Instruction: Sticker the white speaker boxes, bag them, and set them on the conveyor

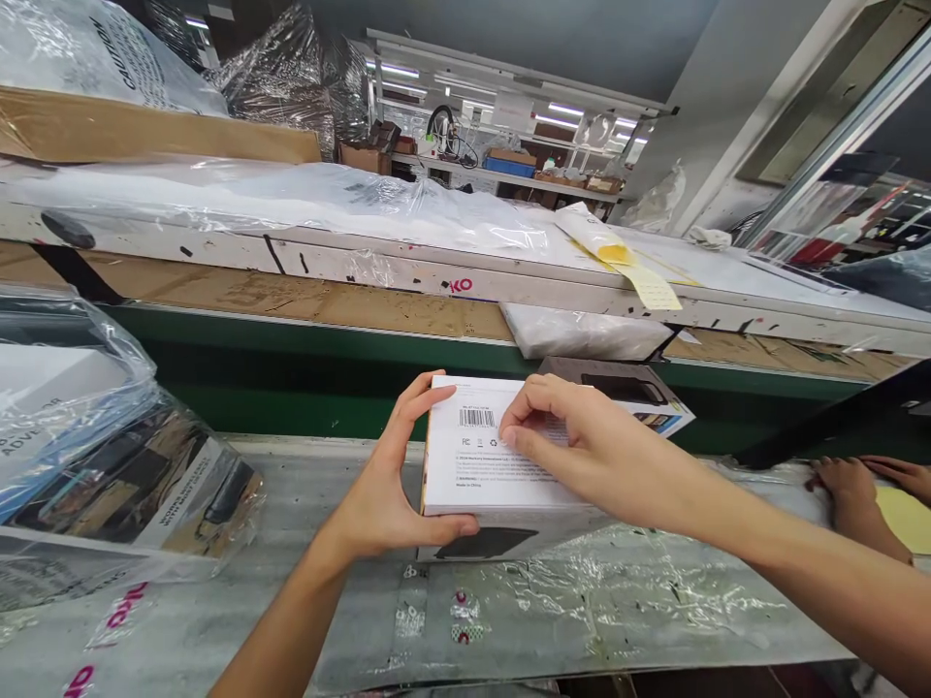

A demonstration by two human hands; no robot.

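A white retail box [480,465] with a barcode and small print stands on the plastic-covered bench [567,611] in front of me. My left hand [389,485] grips its left edge, thumb under and fingers along the side. My right hand [574,441] reaches across the box's face, fingertips pinched together and pressing beside the barcode. What the fingertips hold, if anything, is too small to see.
A plastic-wrapped stack of boxes [109,456] sits at the left. A green conveyor [291,368] runs behind the bench, with a white wrapped packet [582,330] above it. Another person's hands [865,485] rest at the right edge near a yellow sheet [906,514].
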